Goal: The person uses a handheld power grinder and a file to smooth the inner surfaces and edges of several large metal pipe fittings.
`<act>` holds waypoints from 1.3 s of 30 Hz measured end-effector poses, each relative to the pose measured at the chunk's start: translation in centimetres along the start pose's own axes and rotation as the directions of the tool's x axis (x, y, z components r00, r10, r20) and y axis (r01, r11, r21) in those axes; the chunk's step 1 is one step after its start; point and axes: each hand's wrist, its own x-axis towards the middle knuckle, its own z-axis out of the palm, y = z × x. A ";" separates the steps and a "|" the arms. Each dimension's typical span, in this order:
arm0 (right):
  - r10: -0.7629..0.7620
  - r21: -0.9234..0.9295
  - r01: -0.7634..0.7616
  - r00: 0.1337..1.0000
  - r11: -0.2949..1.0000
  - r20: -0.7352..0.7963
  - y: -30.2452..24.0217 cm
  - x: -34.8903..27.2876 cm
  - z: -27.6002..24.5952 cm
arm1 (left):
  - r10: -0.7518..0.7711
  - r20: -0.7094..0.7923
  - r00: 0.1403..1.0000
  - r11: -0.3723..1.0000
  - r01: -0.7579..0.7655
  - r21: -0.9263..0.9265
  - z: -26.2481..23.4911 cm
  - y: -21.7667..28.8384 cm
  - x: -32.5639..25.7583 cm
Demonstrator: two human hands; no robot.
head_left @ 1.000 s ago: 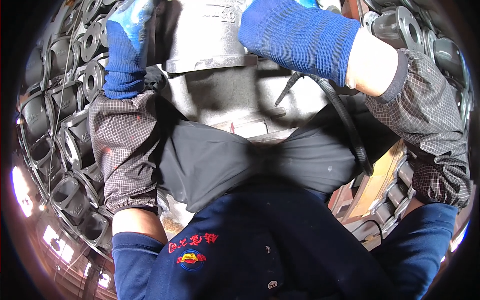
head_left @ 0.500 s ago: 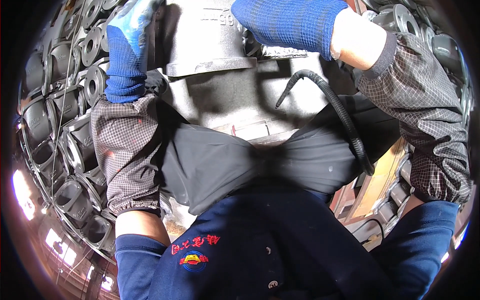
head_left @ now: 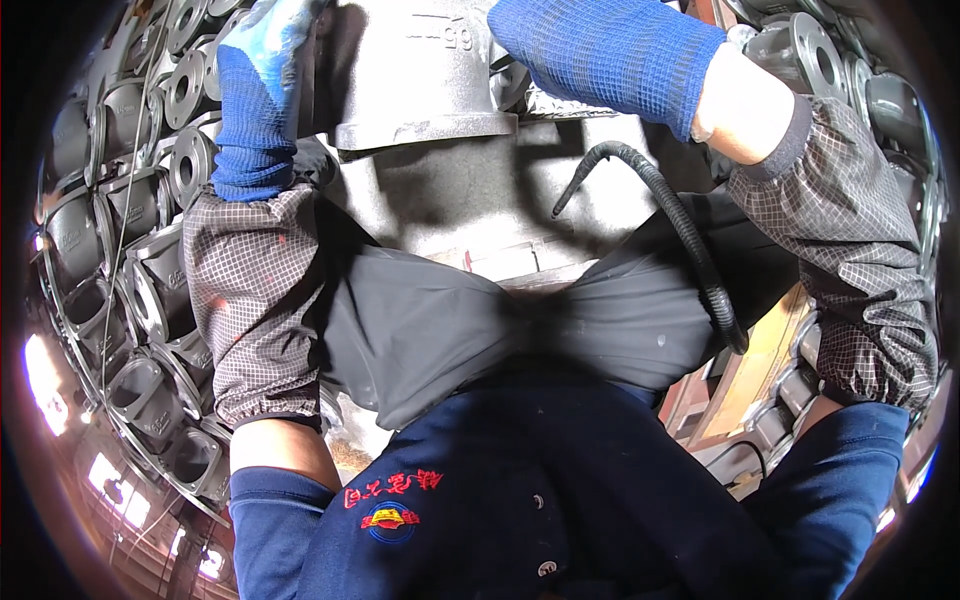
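Note:
A grey cast-metal pipe fitting (head_left: 415,85), flanged at its near end and with raised marks on its side, stands in front of me at the top of the view. My left hand (head_left: 262,75), in a blue coated glove, is just left of the fitting, its fingers cut off by the upper edge. To the fitting's right is my right hand (head_left: 605,55), gloved in blue knit, the back of it toward me. Its fingers are curled out of sight, so whether it holds anything is hidden. A pale grey work surface (head_left: 450,195) lies under the fitting.
Stacked grey castings (head_left: 140,215) rise along my left side, with more castings (head_left: 800,55) at the far right. A black ribbed hose (head_left: 680,220) arches over my right thigh. Wooden boards (head_left: 755,365) lie beside my right leg.
My right hand has moved right and slightly nearer to me. The fitting has shifted a little, with its raised marks higher and farther right. My left hand stays nearly in place.

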 end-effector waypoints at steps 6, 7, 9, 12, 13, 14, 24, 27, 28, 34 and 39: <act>-0.051 0.266 0.033 0.997 0.963 0.062 0.5 -0.2 0.2 | 0.011 -0.002 1.000 1.000 -0.011 0.016 -0.1 -0.1 0.0; -0.006 0.148 -0.009 0.995 0.989 0.096 0.3 0.0 0.0 | 0.011 -0.002 1.000 1.000 -0.011 0.018 0.0 0.0 0.1; 0.043 0.026 -0.046 0.991 0.999 0.124 0.1 0.0 -0.6 | 0.015 -0.004 1.000 1.000 -0.015 0.021 0.0 -0.1 0.1; -0.039 0.074 0.033 0.996 0.997 0.080 0.1 0.0 -1.1 | 0.020 -0.004 1.000 0.999 -0.020 0.030 0.1 -0.1 0.1; 0.017 0.012 -0.019 0.992 1.000 0.123 0.0 0.1 -1.0 | 0.021 -0.005 1.000 0.999 -0.021 0.031 0.2 -0.1 0.1; 0.076 -0.053 -0.068 0.984 0.996 0.162 0.0 0.2 -0.9 | 0.024 -0.006 1.000 0.999 -0.024 0.033 0.3 -0.1 0.1; 0.045 0.097 -0.055 0.993 0.994 0.105 0.4 -0.3 -1.2 | 0.047 -0.016 0.999 0.997 -0.046 0.068 0.5 -0.4 0.2; 0.039 0.148 -0.097 0.934 0.984 0.356 1.8 0.2 -3.3 | 0.045 -0.020 0.999 0.994 -0.043 0.099 0.2 -0.7 -0.2; 0.135 0.162 -0.271 0.813 0.949 0.567 2.1 0.9 -5.0 | 0.055 -0.025 0.998 0.993 -0.052 0.105 0.4 -0.8 -0.1; 0.228 0.478 -0.257 0.966 0.840 0.119 6.5 -4.7 0.0 | 0.042 -0.082 0.996 0.999 -0.042 0.006 0.8 0.1 0.5; 0.580 0.798 -0.474 0.790 0.372 0.199 5.4 -5.0 -0.1 | -0.100 -0.087 0.991 0.985 0.111 0.131 0.7 1.9 1.2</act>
